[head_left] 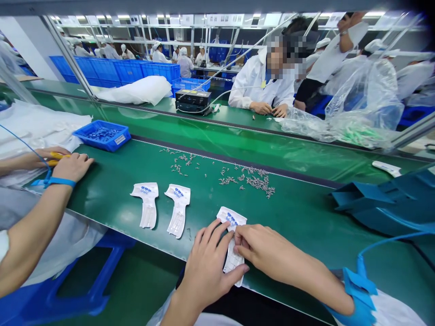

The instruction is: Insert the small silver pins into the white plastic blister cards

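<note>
A white plastic housing (232, 240) with blue contacts lies at the near edge of the green belt (299, 213). My left hand (207, 262) grips its lower part, thumb underneath and fingers spread on top. Fingers pinched together, my right hand (261, 246) presses on the housing's middle; what the pinch holds is too small to see. Two more white housings (147, 203) (177, 208) lie flat to the left. Several tiny metal screws (251, 179) are scattered on the belt beyond.
A co-worker's hands (64, 165) rest at the left, with a blue wrist strap. A blue tray (102, 134) of parts sits behind them. Across the belt a person in a white coat works beside clear plastic bags (356, 113). A folded blue bin (387, 203) stands at right.
</note>
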`<state>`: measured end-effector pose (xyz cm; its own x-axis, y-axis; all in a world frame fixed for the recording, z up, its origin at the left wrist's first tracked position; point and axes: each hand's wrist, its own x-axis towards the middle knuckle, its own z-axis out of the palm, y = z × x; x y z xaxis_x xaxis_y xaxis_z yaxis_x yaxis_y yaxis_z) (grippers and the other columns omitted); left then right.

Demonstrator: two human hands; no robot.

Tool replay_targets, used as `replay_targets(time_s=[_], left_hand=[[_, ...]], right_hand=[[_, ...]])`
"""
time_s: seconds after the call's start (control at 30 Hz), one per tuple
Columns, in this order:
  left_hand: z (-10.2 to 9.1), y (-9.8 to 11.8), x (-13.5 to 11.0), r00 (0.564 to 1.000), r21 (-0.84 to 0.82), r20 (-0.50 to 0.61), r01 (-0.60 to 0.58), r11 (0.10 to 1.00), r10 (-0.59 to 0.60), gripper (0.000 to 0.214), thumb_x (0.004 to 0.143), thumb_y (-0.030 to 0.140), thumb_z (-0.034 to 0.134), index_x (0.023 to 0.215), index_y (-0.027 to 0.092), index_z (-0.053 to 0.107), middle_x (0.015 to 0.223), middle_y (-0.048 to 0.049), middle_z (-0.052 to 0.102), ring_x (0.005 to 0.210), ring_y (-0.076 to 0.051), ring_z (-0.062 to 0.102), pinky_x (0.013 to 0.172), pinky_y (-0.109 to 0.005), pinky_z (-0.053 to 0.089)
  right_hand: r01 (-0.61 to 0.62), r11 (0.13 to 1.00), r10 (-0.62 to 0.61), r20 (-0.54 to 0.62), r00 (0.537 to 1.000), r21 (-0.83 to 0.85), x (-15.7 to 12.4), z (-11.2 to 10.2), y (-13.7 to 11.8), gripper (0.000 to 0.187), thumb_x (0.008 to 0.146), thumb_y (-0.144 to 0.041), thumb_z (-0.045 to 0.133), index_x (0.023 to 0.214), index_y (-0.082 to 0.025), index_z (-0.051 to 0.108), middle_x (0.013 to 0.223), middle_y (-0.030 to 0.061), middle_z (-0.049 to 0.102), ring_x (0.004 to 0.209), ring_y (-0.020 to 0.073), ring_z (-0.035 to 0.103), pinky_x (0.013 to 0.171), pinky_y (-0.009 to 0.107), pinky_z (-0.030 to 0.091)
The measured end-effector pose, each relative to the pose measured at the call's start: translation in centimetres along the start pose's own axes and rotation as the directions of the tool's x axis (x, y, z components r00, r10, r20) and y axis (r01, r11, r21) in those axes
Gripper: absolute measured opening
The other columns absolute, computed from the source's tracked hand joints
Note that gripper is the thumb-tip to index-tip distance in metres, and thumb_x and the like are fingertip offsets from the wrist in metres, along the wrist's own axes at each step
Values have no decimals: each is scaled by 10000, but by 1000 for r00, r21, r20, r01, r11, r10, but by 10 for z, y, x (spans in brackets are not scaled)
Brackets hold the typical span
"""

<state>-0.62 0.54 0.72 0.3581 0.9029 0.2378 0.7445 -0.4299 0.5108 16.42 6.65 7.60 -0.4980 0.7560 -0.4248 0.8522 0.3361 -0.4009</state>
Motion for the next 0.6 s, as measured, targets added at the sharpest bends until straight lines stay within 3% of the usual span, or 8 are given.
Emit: replay_targets(time_s=[0.2,0.33,0.43,0.5,0.53,0.6], left_hand=[[1,0,0,1000,19,21,9,1000,-10,577,847,426,709,1346,210,516,1449,-105,530,1386,-341,421,1069,-547,423],[3,-2,0,1000,50,6,-2,999,2,552,867,421,686,1350,217,513,1462,-96,520,1386,-339,420,1061,-534,431],[6,-4,0,999,88,-30,-14,996,17,518,894,427,651,1344,206,520,1464,-104,518,1374,-345,434,1042,-522,443],[8,-4,0,998,111,-52,-22,994,28,497,909,439,627,1335,200,532,1460,-112,522,1365,-350,444,1033,-517,445],[9,-5,0,998,121,-60,-26,992,33,492,916,445,615,1334,198,535,1457,-116,525,1361,-351,448,1029,-516,444],[10,-5,1,997,138,-68,-30,990,39,492,926,452,597,1339,193,532,1454,-120,529,1357,-351,452,1022,-511,446]], right_hand=[[-98,992,101,33,994,-81,3,-3,-8,97,930,-289,559,975,-214,601,940,78,696,854,271,626,602,309,272],[1,999,-1,-4,1000,36,4,-9,9,114,931,-328,563,908,-230,615,857,39,693,807,230,624,617,296,336],[31,995,-7,-261,965,91,10,-17,50,262,997,-346,424,944,-227,650,936,55,702,866,220,637,715,314,419],[-90,995,103,-475,874,49,18,-21,83,270,982,-306,422,1052,-207,664,1067,98,685,930,239,642,783,348,441],[-148,988,146,-516,844,37,22,-21,99,272,970,-304,441,1093,-200,661,1098,113,671,904,236,649,776,353,448],[-194,981,171,-530,830,13,29,-19,122,257,951,-310,474,1085,-197,662,1089,115,660,879,232,653,758,349,455]])
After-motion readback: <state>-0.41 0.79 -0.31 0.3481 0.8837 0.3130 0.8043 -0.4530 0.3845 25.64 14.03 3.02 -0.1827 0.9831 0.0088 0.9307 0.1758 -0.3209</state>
